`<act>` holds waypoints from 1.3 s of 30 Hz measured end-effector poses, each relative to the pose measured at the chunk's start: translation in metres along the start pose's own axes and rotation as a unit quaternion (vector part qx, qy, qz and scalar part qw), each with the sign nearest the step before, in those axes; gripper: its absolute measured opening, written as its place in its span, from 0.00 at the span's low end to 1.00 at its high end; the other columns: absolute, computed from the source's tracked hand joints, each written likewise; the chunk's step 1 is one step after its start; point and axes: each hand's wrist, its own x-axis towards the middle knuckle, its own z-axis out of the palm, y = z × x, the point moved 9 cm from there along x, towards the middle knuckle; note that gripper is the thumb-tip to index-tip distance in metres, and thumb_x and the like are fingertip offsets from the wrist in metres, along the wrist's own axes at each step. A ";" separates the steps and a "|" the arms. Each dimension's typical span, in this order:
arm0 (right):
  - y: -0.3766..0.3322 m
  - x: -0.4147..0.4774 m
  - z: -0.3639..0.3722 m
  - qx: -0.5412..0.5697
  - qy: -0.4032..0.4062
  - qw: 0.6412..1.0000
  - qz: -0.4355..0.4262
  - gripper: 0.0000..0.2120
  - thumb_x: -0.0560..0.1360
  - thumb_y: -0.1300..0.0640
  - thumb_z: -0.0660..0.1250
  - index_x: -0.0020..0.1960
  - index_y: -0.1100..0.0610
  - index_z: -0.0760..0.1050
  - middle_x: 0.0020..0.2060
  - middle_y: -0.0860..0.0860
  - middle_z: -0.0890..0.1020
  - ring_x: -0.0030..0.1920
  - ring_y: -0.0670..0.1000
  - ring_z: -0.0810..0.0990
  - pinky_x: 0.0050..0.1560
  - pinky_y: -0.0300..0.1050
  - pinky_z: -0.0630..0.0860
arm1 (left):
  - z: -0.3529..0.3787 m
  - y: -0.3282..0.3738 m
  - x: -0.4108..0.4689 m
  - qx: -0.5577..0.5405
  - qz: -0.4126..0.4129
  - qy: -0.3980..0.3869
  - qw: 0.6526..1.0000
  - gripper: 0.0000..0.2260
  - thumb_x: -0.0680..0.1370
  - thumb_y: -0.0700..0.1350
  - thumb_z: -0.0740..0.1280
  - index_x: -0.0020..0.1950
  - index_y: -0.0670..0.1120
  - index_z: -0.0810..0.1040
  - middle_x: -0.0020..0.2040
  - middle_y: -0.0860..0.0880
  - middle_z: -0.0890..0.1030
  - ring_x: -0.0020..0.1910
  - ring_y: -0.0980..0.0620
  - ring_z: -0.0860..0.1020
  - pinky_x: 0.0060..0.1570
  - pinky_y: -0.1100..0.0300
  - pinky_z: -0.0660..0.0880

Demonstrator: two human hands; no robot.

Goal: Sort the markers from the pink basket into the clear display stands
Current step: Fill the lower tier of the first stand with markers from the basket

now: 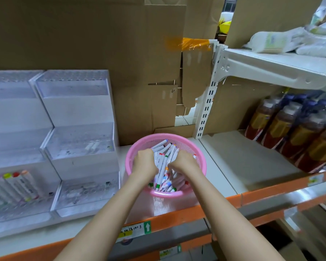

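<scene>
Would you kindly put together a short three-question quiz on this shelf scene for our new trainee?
1. True or false: the left hand and right hand are both inside the round pink plastic basket, among the white markers.
2. Where does the row of coloured-capped markers stand?
A: top tier of the right clear stepped display stand
B: lowest tier of the left clear stepped display stand
C: on the upper white shelf
3. Fill in: the brown bottles with dark caps stand to the basket's ____.
Key: 1 true; 2 B; 3 right.
</scene>
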 end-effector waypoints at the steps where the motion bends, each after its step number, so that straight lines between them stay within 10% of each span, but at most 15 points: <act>1: 0.001 -0.001 0.001 0.003 -0.002 1.000 0.000 0.08 0.66 0.58 0.67 0.45 0.54 0.76 0.40 0.51 0.79 0.44 0.56 0.79 0.42 0.45 0.73 | 0.000 -0.002 0.000 -0.013 -0.009 -0.007 1.000 0.15 0.65 0.34 0.72 0.33 0.45 0.67 0.33 0.46 0.76 0.33 0.48 0.74 0.26 0.59 0.65; 7: 0.006 -0.006 0.001 0.063 0.015 0.998 -0.015 0.10 0.66 0.60 0.72 0.34 0.56 0.69 0.32 0.51 0.74 0.35 0.53 0.75 0.28 0.41 0.64 | 0.002 -0.001 -0.005 -0.049 -0.006 -0.045 0.998 0.16 0.67 0.35 0.69 0.25 0.46 0.65 0.24 0.51 0.67 0.26 0.53 0.67 0.23 0.62 0.58; 13: 0.010 -0.012 -0.009 0.124 0.069 0.990 -0.028 0.11 0.74 0.58 0.69 0.39 0.57 0.68 0.33 0.51 0.75 0.37 0.52 0.76 0.37 0.45 0.71 | 0.004 -0.009 -0.003 -0.076 -0.021 -0.029 0.996 0.10 0.65 0.34 0.66 0.27 0.44 0.69 0.24 0.46 0.70 0.27 0.49 0.70 0.28 0.58 0.66; 18: 0.008 -0.016 -0.006 0.079 0.039 0.996 -0.014 0.19 0.67 0.68 0.71 0.33 0.56 0.61 0.30 0.50 0.67 0.32 0.50 0.69 0.25 0.39 0.58 | 0.002 -0.010 -0.003 -0.070 -0.022 -0.028 0.997 0.14 0.67 0.34 0.66 0.51 0.44 0.71 0.41 0.43 0.79 0.41 0.46 0.77 0.38 0.51 0.74; 23: 0.006 -0.015 -0.003 0.123 0.045 0.991 -0.029 0.14 0.67 0.67 0.69 0.31 0.57 0.66 0.30 0.54 0.75 0.36 0.56 0.76 0.31 0.43 0.69 | -0.002 -0.003 -0.008 -0.123 0.034 -0.023 0.992 0.28 0.67 0.34 0.67 0.67 0.47 0.72 0.48 0.46 0.83 0.45 0.47 0.79 0.39 0.61 0.72; 27: -0.003 -0.021 -0.006 0.198 0.054 0.976 -0.076 0.07 0.71 0.62 0.70 0.47 0.58 0.73 0.37 0.54 0.80 0.39 0.56 0.81 0.40 0.49 0.78 | -0.015 0.002 -0.016 -0.174 0.058 0.002 0.983 0.33 0.68 0.33 0.67 0.71 0.52 0.67 0.53 0.50 0.81 0.36 0.56 0.76 0.29 0.73 0.69; 32: -0.035 -0.046 -0.026 0.260 0.096 0.938 -0.210 0.21 0.75 0.61 0.68 0.63 0.47 0.66 0.43 0.47 0.78 0.44 0.54 0.81 0.44 0.55 0.81 | -0.058 0.008 -0.030 -0.208 0.110 0.114 0.965 0.23 0.72 0.38 0.68 0.63 0.55 0.70 0.39 0.51 0.79 0.37 0.55 0.77 0.37 0.64 0.74; 39: -0.085 -0.084 -0.038 0.290 0.138 0.897 -0.304 0.25 0.74 0.63 0.69 0.62 0.42 0.66 0.47 0.48 0.79 0.41 0.51 0.81 0.40 0.58 0.81 | -0.116 0.009 -0.061 -0.200 0.210 0.179 0.940 0.20 0.73 0.40 0.70 0.62 0.54 0.71 0.36 0.52 0.77 0.35 0.56 0.78 0.39 0.61 0.76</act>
